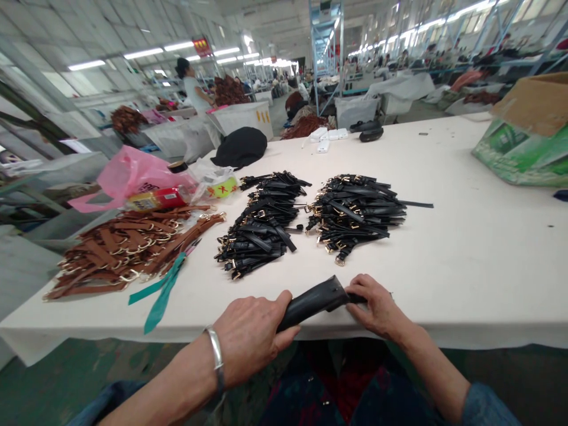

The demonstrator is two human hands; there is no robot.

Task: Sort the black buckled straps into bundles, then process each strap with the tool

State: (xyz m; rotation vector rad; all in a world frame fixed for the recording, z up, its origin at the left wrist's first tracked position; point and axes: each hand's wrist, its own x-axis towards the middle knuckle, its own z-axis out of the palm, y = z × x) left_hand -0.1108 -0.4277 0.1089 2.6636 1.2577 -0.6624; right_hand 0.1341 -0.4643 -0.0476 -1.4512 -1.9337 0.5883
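Note:
My left hand (252, 331), with a silver bangle at the wrist, is wrapped round one end of a wide black strap piece (315, 300) above the table's front edge. At its other end, my right hand (375, 305) pinches a narrower black part. Beyond my hands lie two piles of black straps with gold-coloured buckles, a left pile (261, 225) and a right pile (355, 210). Neither pile is touched by my hands.
On the white table (465, 254), brown straps (119, 248), a teal ribbon (166, 293) and a pink bag (133, 171) lie left. A black cloth item (242, 148) sits behind; a green bag (528, 142) stands right. A person (193, 89) stands beyond the table.

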